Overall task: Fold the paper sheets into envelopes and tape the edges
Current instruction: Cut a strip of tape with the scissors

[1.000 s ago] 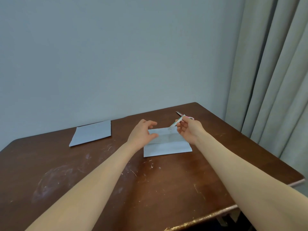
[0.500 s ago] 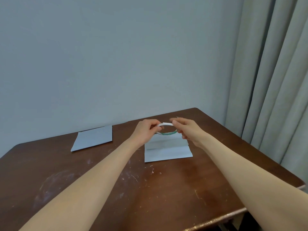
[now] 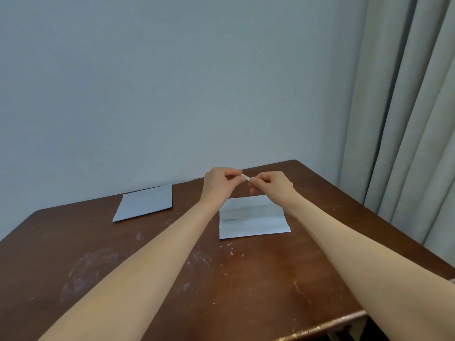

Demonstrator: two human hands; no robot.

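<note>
A folded white paper sheet [image 3: 253, 217] lies on the brown table [image 3: 246, 279], its top flap creased down. Above its far edge my left hand [image 3: 219, 184] and my right hand [image 3: 273, 185] meet in the air. Both pinch a thin white tape roll [image 3: 246, 177], of which only a short white piece shows between the fingertips; the rest is hidden by my fingers. A second folded sheet [image 3: 145, 204] lies flat at the back left of the table.
The table's right edge [image 3: 357, 200] runs close to a grey curtain [image 3: 406, 119]. A plain wall stands behind the table's far edge. The near edge [image 3: 320, 331] shows worn gilt trim. Scuffs mark the wood.
My right hand brought the tape roll from the right over the paper, my left hand rose to take hold of it too, and both hands have closed in around it.
</note>
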